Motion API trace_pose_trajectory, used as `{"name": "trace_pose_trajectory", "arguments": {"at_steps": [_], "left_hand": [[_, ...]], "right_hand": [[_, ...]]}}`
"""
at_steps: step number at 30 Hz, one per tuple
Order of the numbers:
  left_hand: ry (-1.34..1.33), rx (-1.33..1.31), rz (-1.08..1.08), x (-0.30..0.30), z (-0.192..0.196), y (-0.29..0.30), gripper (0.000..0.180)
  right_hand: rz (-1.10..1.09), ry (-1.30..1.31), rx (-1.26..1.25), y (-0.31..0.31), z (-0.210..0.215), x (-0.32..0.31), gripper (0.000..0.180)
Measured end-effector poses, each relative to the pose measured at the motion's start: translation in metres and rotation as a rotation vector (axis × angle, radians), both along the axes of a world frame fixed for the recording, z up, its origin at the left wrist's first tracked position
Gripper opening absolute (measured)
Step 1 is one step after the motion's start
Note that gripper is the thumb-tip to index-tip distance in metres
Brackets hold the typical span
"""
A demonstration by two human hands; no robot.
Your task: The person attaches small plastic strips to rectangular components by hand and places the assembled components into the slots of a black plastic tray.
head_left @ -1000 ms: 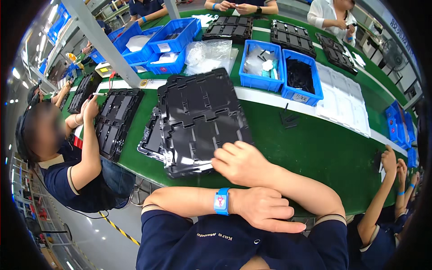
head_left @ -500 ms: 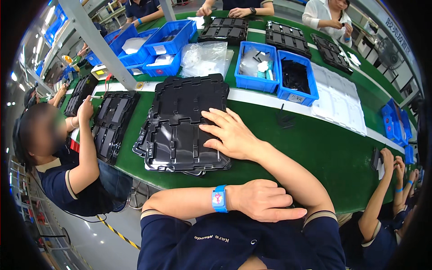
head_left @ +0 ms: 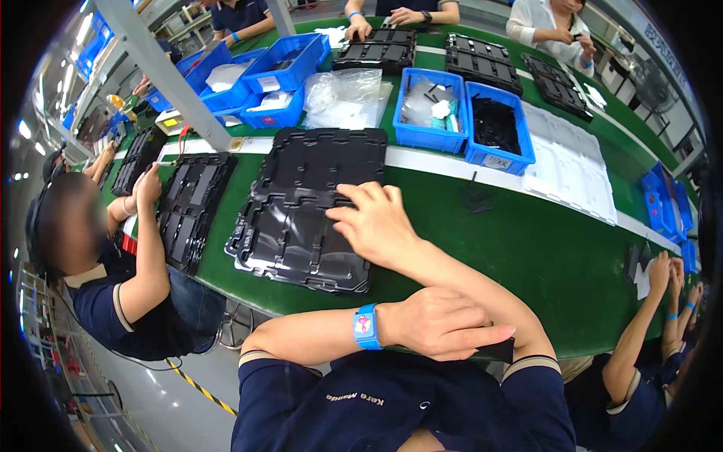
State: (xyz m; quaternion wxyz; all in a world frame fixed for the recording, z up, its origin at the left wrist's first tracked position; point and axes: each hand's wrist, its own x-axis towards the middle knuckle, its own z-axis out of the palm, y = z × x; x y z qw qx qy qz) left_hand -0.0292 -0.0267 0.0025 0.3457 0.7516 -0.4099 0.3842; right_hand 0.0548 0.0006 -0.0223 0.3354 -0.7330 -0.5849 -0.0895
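Observation:
A stack of thin black moulded plastic trays (head_left: 309, 169) lies on the green table in front of me, its lower layers showing slightly offset at the left edge. My right hand (head_left: 379, 226) rests on the stack's right side, fingers apart and a little bent, with nothing seen held in it. Across my body reaches my left hand (head_left: 433, 324), a blue band (head_left: 367, 328) round its wrist. Its fingers are curled, the index stretched along a small flat black piece (head_left: 498, 349) that shows only in part beneath the fingertips.
Blue bins (head_left: 431, 113) stand beyond the stack, one holding black strips (head_left: 493, 126). Loose black strips (head_left: 477, 197) lie on the table. A white moulded tray (head_left: 568, 169) is at right, clear bags (head_left: 345, 98) behind. Co-workers sit around; a metal post (head_left: 175, 75) rises left.
The tray stack has turned slightly, its lower edge shifting left. My right hand has moved a little left and its fingers have bent. A black piece now shows beneath my left fingers.

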Motion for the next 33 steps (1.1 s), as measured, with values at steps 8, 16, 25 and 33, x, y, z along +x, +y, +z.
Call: {"name": "trace_pose_trajectory", "arguments": {"at_steps": [8, 16, 25, 33], "left_hand": [[-0.020, -0.003, 0.012, 0.000, 0.000, -0.002, 0.044], [-0.024, -0.014, 0.030, 0.002, -0.002, 0.000, 0.043], [-0.197, -0.100, 0.737, 0.001, 0.030, 0.090, 0.055], [0.322, -0.003, 1.465, -0.005, 0.028, 0.256, 0.066]], "right_hand": [[-0.005, 0.071, -0.009, 0.014, 0.000, 0.002, 0.023], [-0.018, 0.014, -0.142, 0.020, 0.000, -0.012, 0.026], [0.163, 0.107, 0.097, -0.029, -0.023, 0.025, 0.061], [-0.173, 0.096, 0.031, -0.122, -0.010, 0.057, 0.045]]}}
